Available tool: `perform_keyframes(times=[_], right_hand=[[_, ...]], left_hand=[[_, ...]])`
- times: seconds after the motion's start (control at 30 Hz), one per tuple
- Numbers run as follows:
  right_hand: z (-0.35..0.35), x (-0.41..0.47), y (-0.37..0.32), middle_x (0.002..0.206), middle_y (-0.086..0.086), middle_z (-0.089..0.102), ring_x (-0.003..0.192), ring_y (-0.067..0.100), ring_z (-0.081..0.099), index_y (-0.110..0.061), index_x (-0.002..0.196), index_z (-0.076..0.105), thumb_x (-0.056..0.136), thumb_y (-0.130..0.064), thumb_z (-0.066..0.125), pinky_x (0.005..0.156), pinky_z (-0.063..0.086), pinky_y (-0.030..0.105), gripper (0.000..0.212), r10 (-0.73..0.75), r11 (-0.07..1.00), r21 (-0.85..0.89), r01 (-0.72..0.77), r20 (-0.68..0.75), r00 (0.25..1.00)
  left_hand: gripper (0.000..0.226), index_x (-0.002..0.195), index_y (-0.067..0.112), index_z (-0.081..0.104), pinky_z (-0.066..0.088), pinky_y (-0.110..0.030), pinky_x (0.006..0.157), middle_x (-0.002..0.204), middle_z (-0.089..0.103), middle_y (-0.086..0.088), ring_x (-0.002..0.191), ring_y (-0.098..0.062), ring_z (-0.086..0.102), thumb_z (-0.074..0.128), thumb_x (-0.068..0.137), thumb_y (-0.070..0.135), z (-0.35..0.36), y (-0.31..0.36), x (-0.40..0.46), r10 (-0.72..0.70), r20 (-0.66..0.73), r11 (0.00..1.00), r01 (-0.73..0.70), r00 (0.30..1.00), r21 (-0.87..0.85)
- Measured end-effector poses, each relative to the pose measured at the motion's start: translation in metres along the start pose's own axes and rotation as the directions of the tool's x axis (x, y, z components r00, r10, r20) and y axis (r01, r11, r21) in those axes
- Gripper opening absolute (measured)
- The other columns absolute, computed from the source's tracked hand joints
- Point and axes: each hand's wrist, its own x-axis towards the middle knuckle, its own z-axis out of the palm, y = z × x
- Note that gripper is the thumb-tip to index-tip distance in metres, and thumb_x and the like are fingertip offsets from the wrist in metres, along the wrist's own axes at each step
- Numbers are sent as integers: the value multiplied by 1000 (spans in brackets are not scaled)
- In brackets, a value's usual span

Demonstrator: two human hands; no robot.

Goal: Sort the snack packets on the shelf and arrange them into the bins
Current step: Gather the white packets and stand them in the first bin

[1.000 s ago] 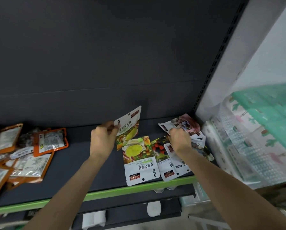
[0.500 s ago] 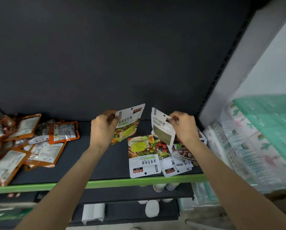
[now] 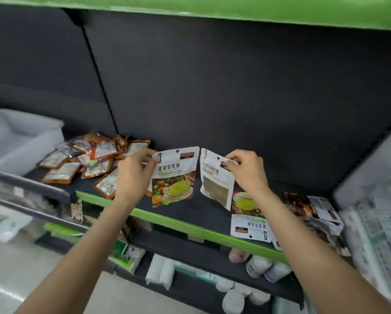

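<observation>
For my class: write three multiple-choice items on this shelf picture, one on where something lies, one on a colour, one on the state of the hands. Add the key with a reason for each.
1. Where is the heap of orange-edged packets?
A. on the shelf, left of both hands
B. inside the white bin
C. on the floor

2. What colour is the shelf's front edge?
A. red
B. green
C. yellow

3. What are the hands doing?
A. both lie flat on the shelf
B. only one holds a packet
C. each holds one white packet up by its top

Key:
1 A, the heap lies on the dark shelf board beside the white bin, not in it.
2 B, a green strip runs along the front.
3 C, the left hand pinches the fruit-picture packet and the right hand pinches the packet with the olive panel.
</observation>
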Motion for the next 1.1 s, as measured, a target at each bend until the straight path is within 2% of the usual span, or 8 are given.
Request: perform_keyframes(times=[0.1, 0.17, 0.27, 0.33, 0.47, 0.6, 0.83, 1.1], right_hand=[[27, 0, -44, 76, -4, 66, 76, 11, 62, -14, 86, 72, 85, -11, 65, 60, 40, 15, 8, -52, 998, 35, 51, 49, 997], [51, -1, -73, 77, -2, 68, 76, 14, 63, -14, 85, 72, 85, -10, 63, 65, 49, 26, 9, -80, 995, 59, 75, 84, 993], [94, -2, -115, 78, 0, 69, 77, 18, 64, -14, 84, 72, 85, -9, 61, 63, 52, 31, 12, -121, 992, 58, 115, 122, 985], [127, -3, -144, 77, -3, 67, 78, 17, 63, -15, 85, 71, 86, -10, 60, 64, 53, 34, 13, -129, 991, 60, 122, 136, 982], [197, -4, -209, 89, -1, 69, 83, 14, 62, -12, 92, 72, 88, -8, 59, 70, 49, 29, 14, -153, 986, 79, 144, 119, 981], [264, -2, -278, 87, -4, 64, 84, 12, 58, -9, 96, 71, 89, -9, 59, 71, 44, 26, 14, -175, 979, 117, 167, 60, 983], [367, 3, -359, 83, -7, 61, 81, 10, 56, -13, 85, 66, 89, -9, 59, 67, 40, 23, 9, -191, 969, 177, 172, 92, 977], [467, 55, -440, 84, -4, 63, 82, 15, 62, -10, 86, 65, 88, -9, 59, 68, 57, 34, 7, -228, 957, 215, 196, 136, 964]], left_hand=[[18, 96, 12, 64, 56, -39, 66, 79, 66, -2, 73, -25, 66, 53, 96, 26, -37, -24, 0, -81, -85, 997, 81, 993, -8], [14, 95, 14, 61, 56, -42, 68, 83, 67, -4, 74, -24, 66, 52, 96, 25, -61, -41, -2, -131, -134, 991, 128, 982, -31], [12, 96, 15, 58, 51, -32, 67, 87, 69, -5, 73, -20, 63, 51, 97, 24, -99, -71, -6, -175, -190, 985, 173, 966, -23], [16, 101, 13, 60, 53, -35, 69, 91, 70, -7, 75, -21, 65, 51, 97, 25, -128, -96, -5, -203, -220, 979, 204, 954, -18], [12, 93, 18, 59, 53, -33, 68, 89, 71, -6, 73, -20, 66, 51, 97, 25, -196, -149, 7, -224, -226, 974, 223, 948, -30], [11, 90, 17, 58, 57, -40, 71, 84, 69, -5, 72, -21, 67, 51, 96, 23, -263, -204, 33, -217, -259, 976, 215, 941, -36], [6, 90, 18, 58, 57, -45, 73, 87, 68, -6, 78, -23, 66, 54, 94, 18, -334, -298, 65, -339, -319, 940, 306, 885, -150], [6, 90, 22, 57, 58, -45, 73, 86, 67, -3, 78, -19, 66, 54, 95, 20, -397, -380, 129, -354, -350, 935, 314, 867, -166]])
